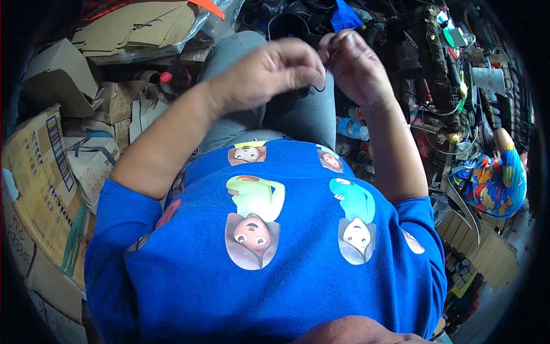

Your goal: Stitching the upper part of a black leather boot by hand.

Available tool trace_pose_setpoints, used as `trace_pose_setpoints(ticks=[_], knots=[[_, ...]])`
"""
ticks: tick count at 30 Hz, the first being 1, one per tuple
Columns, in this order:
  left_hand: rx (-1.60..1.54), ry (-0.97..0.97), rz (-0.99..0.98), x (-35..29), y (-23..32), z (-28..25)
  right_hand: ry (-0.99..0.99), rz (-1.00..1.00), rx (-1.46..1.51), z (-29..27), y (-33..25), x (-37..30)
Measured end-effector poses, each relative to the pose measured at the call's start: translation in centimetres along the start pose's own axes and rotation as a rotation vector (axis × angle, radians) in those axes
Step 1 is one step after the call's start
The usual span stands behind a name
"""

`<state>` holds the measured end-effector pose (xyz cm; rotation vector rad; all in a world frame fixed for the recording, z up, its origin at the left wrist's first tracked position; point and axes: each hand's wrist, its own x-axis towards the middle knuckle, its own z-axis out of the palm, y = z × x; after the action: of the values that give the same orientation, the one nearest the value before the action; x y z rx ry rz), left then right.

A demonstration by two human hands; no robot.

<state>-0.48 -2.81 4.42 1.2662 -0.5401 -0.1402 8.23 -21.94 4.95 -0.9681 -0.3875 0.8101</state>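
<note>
Both my hands are raised close together above my lap. My left hand (278, 73) is pinched and a little blurred by motion. A short, thin black strand (319, 88) curves out from under its thumb. Just to the right, my right hand (358, 66) is closed, its fingers curled toward the left fingertips. What sits between those right fingers is hidden. Below the hands are my grey trouser legs (309, 117). Beyond them lies a heap of dark, shiny pieces (289, 26), too dim to name.
Flat brown cardboard (137, 28) is stacked at the far left, with cardboard boxes (60, 74) nearer. A red-capped bottle (172, 80) stands by my left knee. Clear plastic bottles (352, 127) lie right of my legs. Another person in bright patterned clothing (492, 180) is at the right.
</note>
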Motion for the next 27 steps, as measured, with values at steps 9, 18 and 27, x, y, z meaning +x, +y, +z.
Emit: trace_pose_setpoints(ticks=[9, 18, 27], knots=[[1.360, 0.278, -0.442, -13.0, 2.2, -12.5, 0.088, 0.489, -1.922, -14.0, -5.8, -12.1], [0.980, 0.042, -0.044, 1.5, -4.8, -2.9, 0.056, 0.080, -1.302, -4.4, -0.4, -1.7], [1.004, -0.188, -0.246, 4.0, -6.0, -4.2, -0.098, 0.081, -1.289, -5.9, 0.8, -0.5]])
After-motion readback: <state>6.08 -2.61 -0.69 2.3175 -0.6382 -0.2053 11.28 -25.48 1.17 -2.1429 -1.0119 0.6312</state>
